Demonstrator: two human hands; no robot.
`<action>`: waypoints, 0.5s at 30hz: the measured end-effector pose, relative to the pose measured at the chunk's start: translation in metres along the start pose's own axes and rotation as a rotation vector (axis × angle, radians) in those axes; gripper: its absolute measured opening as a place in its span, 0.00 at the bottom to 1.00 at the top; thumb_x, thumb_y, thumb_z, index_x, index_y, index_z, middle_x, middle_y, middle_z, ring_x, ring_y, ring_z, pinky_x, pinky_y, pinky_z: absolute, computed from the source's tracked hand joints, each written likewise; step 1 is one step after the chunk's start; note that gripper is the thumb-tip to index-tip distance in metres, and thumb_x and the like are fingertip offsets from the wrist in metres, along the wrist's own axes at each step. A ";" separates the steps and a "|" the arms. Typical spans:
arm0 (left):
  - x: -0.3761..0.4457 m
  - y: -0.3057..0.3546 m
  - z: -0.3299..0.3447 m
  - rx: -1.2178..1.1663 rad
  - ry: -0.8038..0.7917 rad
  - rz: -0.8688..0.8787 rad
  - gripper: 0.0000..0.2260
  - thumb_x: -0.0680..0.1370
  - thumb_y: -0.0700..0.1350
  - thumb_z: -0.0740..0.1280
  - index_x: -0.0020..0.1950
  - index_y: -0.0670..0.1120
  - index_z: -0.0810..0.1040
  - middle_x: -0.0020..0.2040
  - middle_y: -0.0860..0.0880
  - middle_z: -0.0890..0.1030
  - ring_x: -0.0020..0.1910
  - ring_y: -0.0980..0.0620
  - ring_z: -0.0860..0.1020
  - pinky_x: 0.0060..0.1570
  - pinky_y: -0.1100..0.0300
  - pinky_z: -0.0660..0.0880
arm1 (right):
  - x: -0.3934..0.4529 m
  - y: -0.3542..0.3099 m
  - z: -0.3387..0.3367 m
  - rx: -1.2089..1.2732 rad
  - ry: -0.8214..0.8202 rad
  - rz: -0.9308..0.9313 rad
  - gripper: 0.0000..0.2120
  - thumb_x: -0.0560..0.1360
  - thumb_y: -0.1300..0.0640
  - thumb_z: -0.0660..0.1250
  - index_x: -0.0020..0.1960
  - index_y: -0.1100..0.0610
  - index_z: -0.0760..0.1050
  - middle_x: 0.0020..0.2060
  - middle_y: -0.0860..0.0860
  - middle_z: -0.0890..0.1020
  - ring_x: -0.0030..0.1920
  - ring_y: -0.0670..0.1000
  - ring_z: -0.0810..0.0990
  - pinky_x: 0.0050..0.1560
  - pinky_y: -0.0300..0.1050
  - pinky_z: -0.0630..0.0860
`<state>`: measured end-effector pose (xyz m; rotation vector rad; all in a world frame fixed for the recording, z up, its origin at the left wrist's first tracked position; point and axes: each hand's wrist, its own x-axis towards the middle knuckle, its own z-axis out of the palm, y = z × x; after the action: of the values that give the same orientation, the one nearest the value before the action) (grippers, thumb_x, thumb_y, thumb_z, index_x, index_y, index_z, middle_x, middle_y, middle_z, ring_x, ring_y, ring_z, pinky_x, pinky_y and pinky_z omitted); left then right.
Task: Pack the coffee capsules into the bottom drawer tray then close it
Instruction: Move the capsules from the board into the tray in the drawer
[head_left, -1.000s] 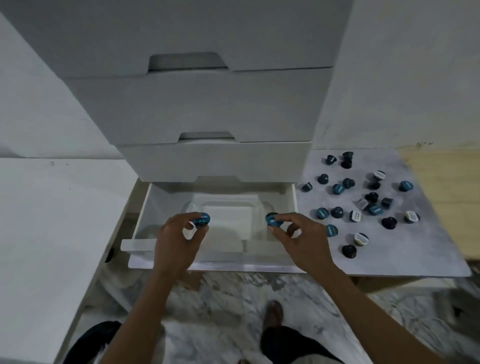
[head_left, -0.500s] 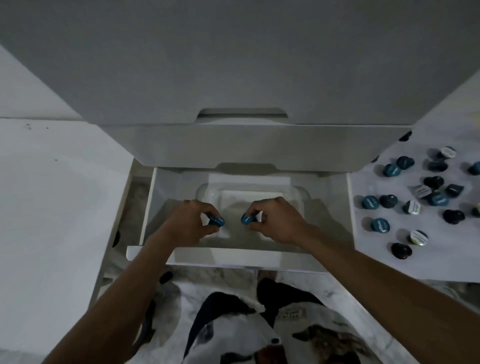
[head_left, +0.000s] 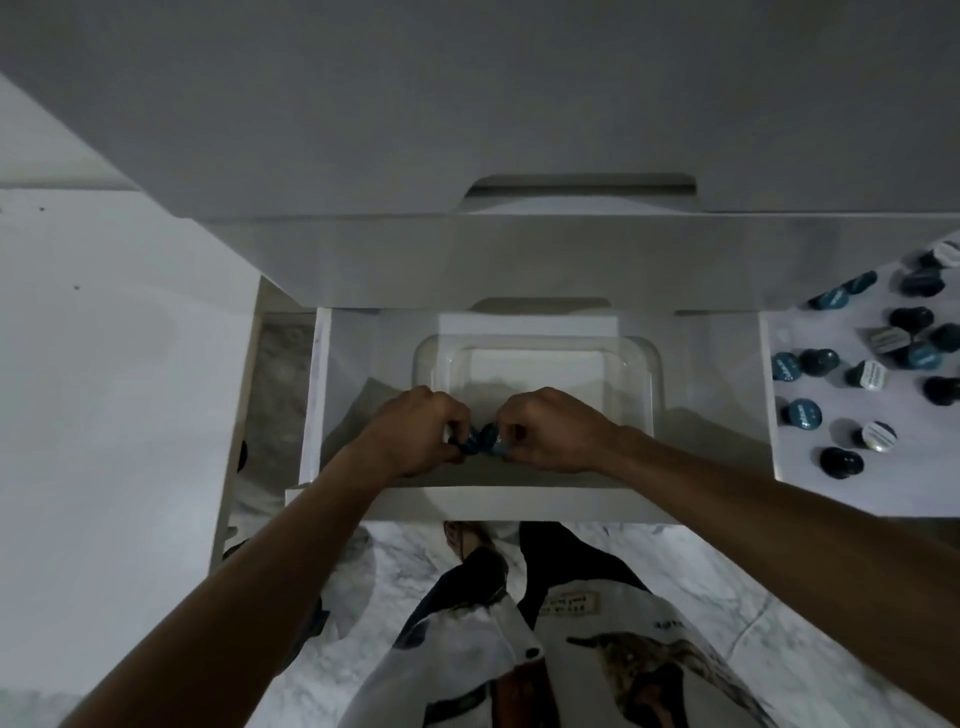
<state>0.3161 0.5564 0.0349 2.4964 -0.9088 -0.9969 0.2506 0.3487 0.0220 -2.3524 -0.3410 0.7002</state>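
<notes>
The bottom drawer (head_left: 519, 501) of a white cabinet stands pulled out, with a clear plastic tray (head_left: 652, 364) inside it. Both hands are low inside the drawer at the tray's near edge. My left hand (head_left: 415, 434) pinches a blue coffee capsule (head_left: 470, 444), and my right hand (head_left: 556, 431) pinches another blue capsule (head_left: 493, 441). The two capsules touch each other between my fingertips. Fingers hide most of each capsule. Several more blue, black and white-topped capsules (head_left: 802, 413) lie loose on a pale board to the right.
The closed upper drawers (head_left: 519, 260) overhang the back of the open drawer. A white panel (head_left: 114, 415) lies on the left. My legs and patterned clothing (head_left: 519, 649) are below the drawer front on a marble floor.
Both hands have come together and sunk lower into the drawer, bringing the two capsules from apart to touching. My head has leaned in closer over the drawer.
</notes>
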 end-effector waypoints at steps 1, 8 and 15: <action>0.000 -0.001 0.000 -0.002 -0.008 -0.003 0.08 0.68 0.49 0.77 0.43 0.52 0.81 0.36 0.58 0.76 0.33 0.60 0.71 0.45 0.57 0.75 | -0.001 0.001 0.000 -0.008 -0.006 0.005 0.06 0.70 0.58 0.74 0.42 0.53 0.77 0.41 0.48 0.80 0.40 0.47 0.76 0.42 0.46 0.76; -0.003 -0.003 -0.002 0.018 -0.042 0.015 0.05 0.71 0.50 0.75 0.43 0.52 0.82 0.36 0.59 0.76 0.37 0.59 0.72 0.44 0.58 0.74 | 0.000 0.001 0.002 0.015 -0.041 0.050 0.07 0.69 0.58 0.74 0.45 0.52 0.78 0.43 0.49 0.82 0.42 0.47 0.79 0.44 0.47 0.79; -0.002 0.000 -0.001 0.052 -0.063 0.014 0.07 0.74 0.47 0.70 0.41 0.56 0.74 0.40 0.59 0.76 0.38 0.58 0.74 0.46 0.54 0.76 | 0.001 -0.004 0.005 0.025 -0.081 0.083 0.12 0.71 0.55 0.72 0.51 0.49 0.72 0.42 0.48 0.80 0.42 0.50 0.80 0.43 0.51 0.79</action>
<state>0.3158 0.5580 0.0364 2.5108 -0.9811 -1.0657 0.2485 0.3551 0.0206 -2.3297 -0.2698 0.8361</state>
